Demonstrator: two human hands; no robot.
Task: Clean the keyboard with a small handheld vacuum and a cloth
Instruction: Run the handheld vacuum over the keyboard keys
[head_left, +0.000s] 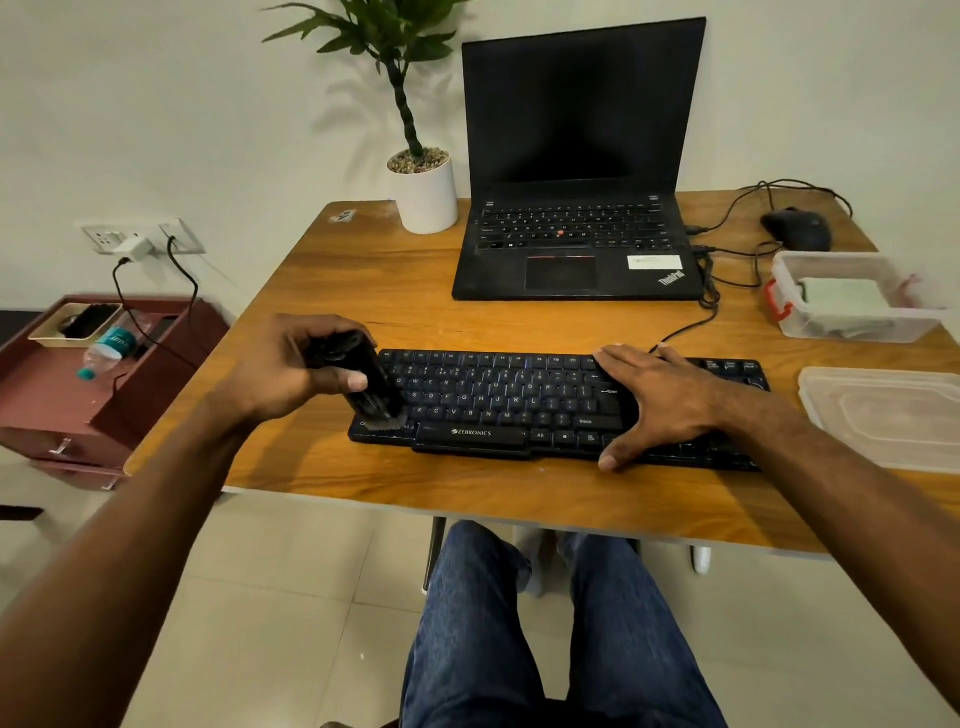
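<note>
Place: home office corner.
Evidence: open black laptop (576, 171) on wooden desk (363, 291), white potted plant (423, 192), wall socket (140, 236).

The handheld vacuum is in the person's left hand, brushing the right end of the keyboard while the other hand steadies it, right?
Not quite: the head view shows the handheld vacuum in the left hand brushing the left end of the keyboard; the right hand steadies the right part.

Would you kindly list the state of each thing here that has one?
Black handheld vacuum: gripped by left hand, brush on keys.
Black Zebronics keyboard: flat, pressed by right hand.
Black laptop: open, screen dark.
Clear plastic box: lid off.
</note>
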